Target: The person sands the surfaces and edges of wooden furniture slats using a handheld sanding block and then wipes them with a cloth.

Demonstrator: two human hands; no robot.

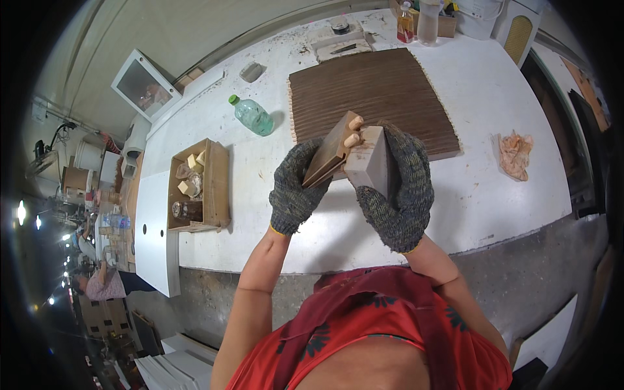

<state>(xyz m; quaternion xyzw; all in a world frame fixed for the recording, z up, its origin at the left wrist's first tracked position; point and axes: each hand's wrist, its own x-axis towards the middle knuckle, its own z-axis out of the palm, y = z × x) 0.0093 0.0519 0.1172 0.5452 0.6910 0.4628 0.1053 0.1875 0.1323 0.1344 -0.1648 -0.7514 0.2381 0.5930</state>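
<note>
Above a white, smudged tabletop [500, 208], the left hand [297, 188], in a coarse, dark grey-green knitted glove [286, 208], is clamped on a brown, flat, straight-edged wooden block [330, 147]; the right hand [411, 188], gloved alike, clasps a pale grey, smooth-faced block [369, 166] with a wood-coloured end. Both blocks tilt side by side at the near edge of a dark brown, finely ridged rectangular panel [370, 91].

Brown panel [370, 84] partly hidden behind hands [296, 185] [411, 175]; distant person [106, 284] blurred; white bucket [480, 19] cut by top edge.
</note>
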